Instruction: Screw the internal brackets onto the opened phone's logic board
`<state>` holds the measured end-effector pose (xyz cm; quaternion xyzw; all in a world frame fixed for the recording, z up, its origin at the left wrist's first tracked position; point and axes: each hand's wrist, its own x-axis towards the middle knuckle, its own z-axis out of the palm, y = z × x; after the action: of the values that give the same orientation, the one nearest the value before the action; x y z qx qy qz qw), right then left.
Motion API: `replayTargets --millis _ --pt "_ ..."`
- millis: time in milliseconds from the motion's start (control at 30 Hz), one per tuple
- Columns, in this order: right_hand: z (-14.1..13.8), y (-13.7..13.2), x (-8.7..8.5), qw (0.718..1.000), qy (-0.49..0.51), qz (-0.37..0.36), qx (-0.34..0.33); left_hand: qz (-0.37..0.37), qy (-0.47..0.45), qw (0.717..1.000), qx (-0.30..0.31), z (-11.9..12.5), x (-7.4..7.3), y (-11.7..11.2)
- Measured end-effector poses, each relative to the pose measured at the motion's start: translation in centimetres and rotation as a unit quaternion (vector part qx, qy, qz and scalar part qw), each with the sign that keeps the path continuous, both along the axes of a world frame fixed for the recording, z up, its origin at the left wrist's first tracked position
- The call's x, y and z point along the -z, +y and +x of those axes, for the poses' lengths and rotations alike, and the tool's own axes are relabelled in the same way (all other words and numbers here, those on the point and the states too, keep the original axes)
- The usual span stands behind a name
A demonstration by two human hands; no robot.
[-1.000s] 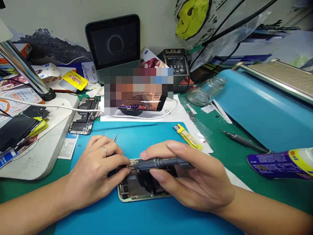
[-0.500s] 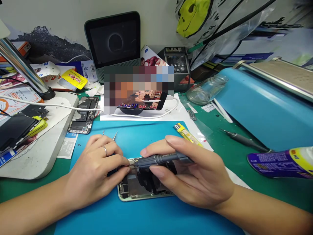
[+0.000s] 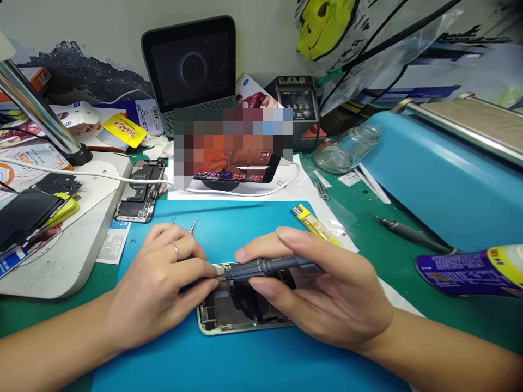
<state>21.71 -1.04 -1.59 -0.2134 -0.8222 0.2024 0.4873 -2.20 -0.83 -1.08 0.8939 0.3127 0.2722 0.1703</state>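
On the blue mat (image 3: 229, 359) lies an opened phone (image 3: 223, 318) with its insides exposed and part of it covered by my hands. My right hand (image 3: 339, 294) is closed around a dark grey screwdriver (image 3: 253, 269), which lies nearly level over the phone and points left. Meeting its tip at the phone's upper left, the thumb and forefinger of my left hand (image 3: 159, 283) are pinched together; what they hold is hidden. A slim metal tip (image 3: 193, 225) shows behind my left knuckles.
Another opened phone (image 3: 141, 190) lies at the mat's back left. Behind the mat, a tablet (image 3: 245, 169) plays a video, with a white cable (image 3: 281, 188) in front. To the right are a glass jar (image 3: 347, 149), a grey pen-like tool (image 3: 412, 231) and a purple spray can (image 3: 453, 274).
Both hands and the screwdriver keep almost the same pose over the phone. The picture on the tablet has turned redder, and the view has shifted very slightly.
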Motion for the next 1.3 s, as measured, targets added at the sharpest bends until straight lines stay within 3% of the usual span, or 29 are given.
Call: replayTargets --millis 533,1300 --pt "0.10 0.36 0.32 0.999 0.036 -0.023 0.006 -0.022 -0.002 1.000 -0.006 0.08 0.09 0.08" --pt "-0.03 0.02 0.28 1.000 0.005 0.003 -0.010 -0.026 -0.019 0.999 0.001 0.02 0.09 -0.06"
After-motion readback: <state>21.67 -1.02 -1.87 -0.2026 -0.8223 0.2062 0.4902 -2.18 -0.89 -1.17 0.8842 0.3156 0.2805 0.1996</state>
